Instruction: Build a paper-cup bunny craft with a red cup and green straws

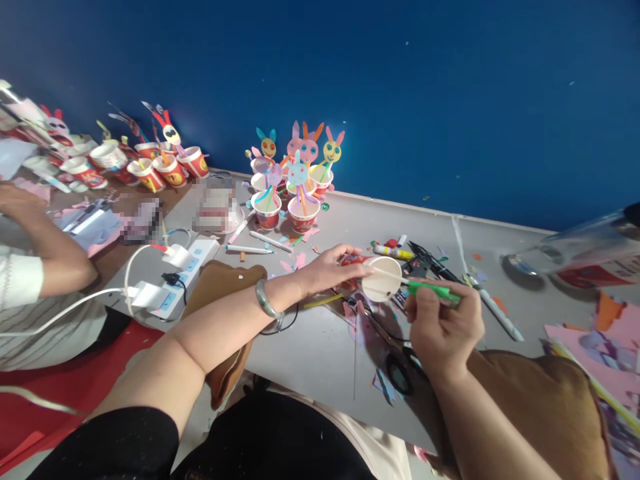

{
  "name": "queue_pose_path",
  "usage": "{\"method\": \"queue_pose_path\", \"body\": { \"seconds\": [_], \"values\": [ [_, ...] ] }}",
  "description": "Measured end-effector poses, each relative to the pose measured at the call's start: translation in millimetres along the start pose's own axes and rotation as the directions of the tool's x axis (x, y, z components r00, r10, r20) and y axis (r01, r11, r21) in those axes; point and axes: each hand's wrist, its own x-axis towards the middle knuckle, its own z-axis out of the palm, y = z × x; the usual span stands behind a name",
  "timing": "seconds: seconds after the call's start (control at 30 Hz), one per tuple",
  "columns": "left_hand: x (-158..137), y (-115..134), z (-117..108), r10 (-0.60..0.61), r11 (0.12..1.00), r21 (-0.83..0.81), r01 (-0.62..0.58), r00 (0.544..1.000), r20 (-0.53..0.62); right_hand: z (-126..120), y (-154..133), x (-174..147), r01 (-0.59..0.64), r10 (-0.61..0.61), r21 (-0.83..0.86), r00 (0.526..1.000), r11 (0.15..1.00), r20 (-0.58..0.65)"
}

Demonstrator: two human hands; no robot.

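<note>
My left hand (333, 270) is closed round a red paper cup (353, 261), tilted so that its white inside faces me. In my right hand (445, 327) is a green and white stick (433, 289), pinched between thumb and fingers. Its thin white end reaches across the cup's mouth; whether it touches the inside wall I cannot tell. Beneath the cup and my right hand lie scissors with black handles (399, 373), partly hidden, beside a pink rabbit-shaped paper cutout (361, 323).
Several cups with paper rabbit heads (304, 217) stand by the blue wall. A white power strip (187, 273) with plugs is at left, near another person's arm (47, 240). Behind the cup lie a yellow marker (394, 252) and a black tool (430, 260). At right stands a clear bottle (575, 257).
</note>
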Motion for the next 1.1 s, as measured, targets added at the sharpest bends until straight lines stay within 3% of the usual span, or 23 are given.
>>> {"method": "queue_pose_path", "body": {
  "seconds": [0.13, 0.23, 0.33, 0.5, 0.6, 0.7, 0.83, 0.97, 1.1],
  "values": [
    [4, 2, -3, 0.038, 0.999, 0.022, -0.038, 0.999, 0.004, 0, -8, 11, -0.216, 0.214, 0.238, 0.976, 0.947, 0.036],
    [8, 0, -7, 0.129, 0.973, 0.188, -0.135, 0.991, 0.043, 0, -9, 16, -0.3, 0.3, 0.341, 0.952, 0.891, 0.053],
    [10, -4, -10, 0.17, 0.91, 0.371, -0.182, 0.983, 0.065, 0, -8, 16, -0.304, 0.31, 0.344, 0.95, 0.888, 0.041],
    [10, -11, -13, 0.108, 0.872, 0.47, -0.135, 0.991, 0.085, -2, -7, 12, -0.227, 0.239, 0.285, 0.971, 0.931, -0.005],
    [9, -11, -16, 0.234, 0.814, 0.539, -0.216, 0.972, 0.037, -4, -6, 10, -0.18, 0.184, 0.222, 0.983, 0.958, 0.002],
    [10, -10, -20, 0.441, 0.722, 0.586, -0.368, 0.897, 0.02, -4, -4, 9, -0.169, 0.17, 0.183, 0.985, 0.969, 0.007],
    [12, -10, -21, 0.661, 0.513, 0.645, -0.566, 0.74, 0.124, -2, -5, 8, -0.178, 0.176, 0.178, 0.984, 0.968, 0.024],
    [14, -11, -20, 0.754, 0.325, 0.73, -0.602, 0.631, 0.184, 0, -8, 6, -0.194, 0.186, 0.188, 0.981, 0.963, 0.055],
    [14, -11, -20, 0.786, 0.268, 0.739, -0.618, 0.584, 0.203, -1, -9, 5, -0.207, 0.199, 0.201, 0.978, 0.957, 0.061]
  ]
}}
